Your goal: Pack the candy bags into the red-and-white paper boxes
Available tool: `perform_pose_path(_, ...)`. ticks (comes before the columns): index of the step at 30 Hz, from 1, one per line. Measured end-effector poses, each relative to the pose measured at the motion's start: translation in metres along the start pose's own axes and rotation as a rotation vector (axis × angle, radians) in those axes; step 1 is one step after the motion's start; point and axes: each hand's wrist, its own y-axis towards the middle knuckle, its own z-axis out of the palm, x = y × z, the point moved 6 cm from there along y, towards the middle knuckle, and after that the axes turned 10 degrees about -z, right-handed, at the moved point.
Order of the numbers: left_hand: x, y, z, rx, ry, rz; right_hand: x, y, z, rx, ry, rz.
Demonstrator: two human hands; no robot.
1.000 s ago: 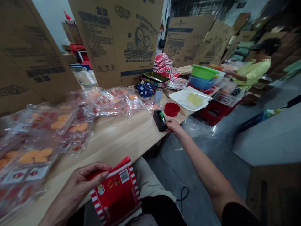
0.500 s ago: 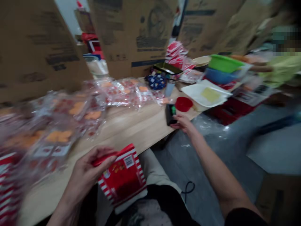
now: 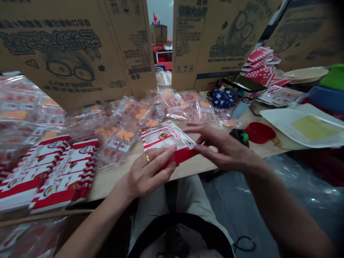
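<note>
A red-and-white striped snack package (image 3: 166, 140) is held over the front edge of the wooden table (image 3: 118, 177). My left hand (image 3: 149, 172), with a ring on one finger, grips the package's near edge from below. My right hand (image 3: 223, 148) is at the package's right end with the fingers stretched out and blurred; it touches or nearly touches that end. Just behind my right hand stands a black tape dispenser (image 3: 240, 136) with a green roll.
Two stacks of striped packages (image 3: 51, 175) lie at the left. Several clear bags of orange snacks (image 3: 129, 122) cover the table's middle. A red lid (image 3: 259, 132), a white tray (image 3: 298, 125), bowls and cardboard boxes (image 3: 75, 53) stand behind and to the right.
My right hand left the tape dispenser and came back to the package. My left hand lifted the package from my lap to the table edge. The view swung left.
</note>
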Motion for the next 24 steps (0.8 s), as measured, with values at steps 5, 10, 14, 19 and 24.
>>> perform_pose_path(5,0.029,-0.072,0.086,-0.022,0.02,0.011,-0.076,-0.02,0.09,0.251,-0.176,0.096)
perform_pose_path(10,0.04,-0.131,0.125,0.246,-0.123,-0.28,-0.111,-0.061,0.151,0.465,-0.282,0.308)
perform_pose_path(14,0.06,-0.131,0.122,0.207,-0.266,-0.65,-0.114,-0.059,0.159,0.494,-0.268,0.45)
perform_pose_path(19,0.071,-0.12,0.135,0.325,-0.345,-0.721,-0.118,-0.051,0.164,0.491,-0.343,0.576)
perform_pose_path(24,0.066,-0.122,0.139,0.325,-0.355,-0.721,-0.124,-0.056,0.169,0.466,-0.361,0.576)
